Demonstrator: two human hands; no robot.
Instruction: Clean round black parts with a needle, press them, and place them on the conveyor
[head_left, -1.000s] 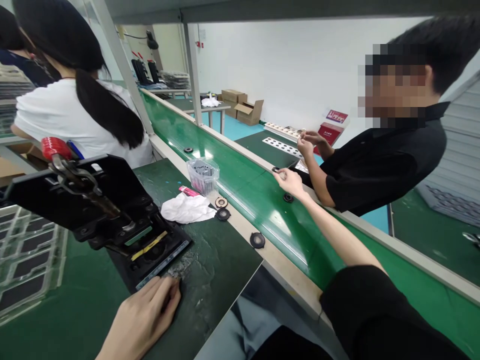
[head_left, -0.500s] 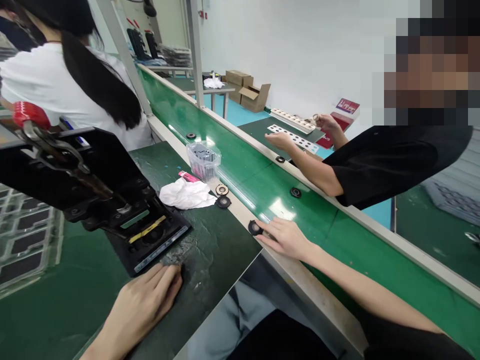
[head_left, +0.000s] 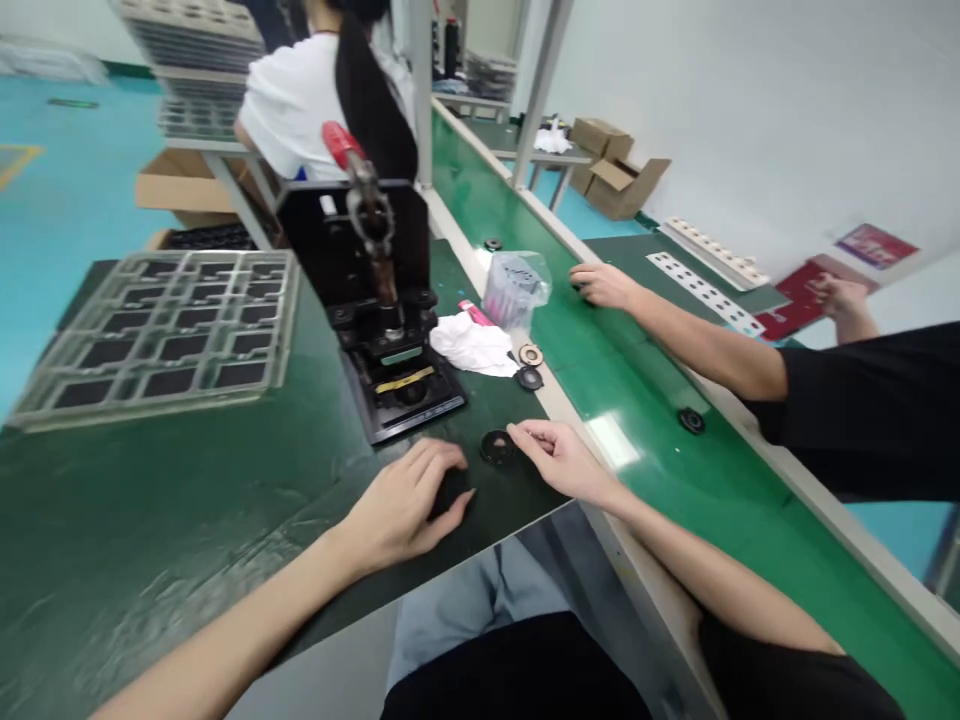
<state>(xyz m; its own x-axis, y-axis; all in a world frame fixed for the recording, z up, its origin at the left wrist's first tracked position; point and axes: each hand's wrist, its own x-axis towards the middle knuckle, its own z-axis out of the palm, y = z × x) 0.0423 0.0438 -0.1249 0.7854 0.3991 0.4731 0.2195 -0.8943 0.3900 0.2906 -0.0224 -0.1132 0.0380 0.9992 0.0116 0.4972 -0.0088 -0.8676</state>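
Dark part (head_left: 452,493) half hidden under left hand (head_left: 401,510), exact shape unclear

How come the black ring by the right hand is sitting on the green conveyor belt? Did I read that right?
No, not on the belt: the black ring lies on the dark green mat, beside the right hand, as the head view shows.

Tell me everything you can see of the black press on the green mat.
The black bench press stands on the dark green mat. A flat black back plate rises behind a metal arm with a red grip. The base shows a round recess and yellow and green strips. A white cloth lies beside it; no hand touches it.
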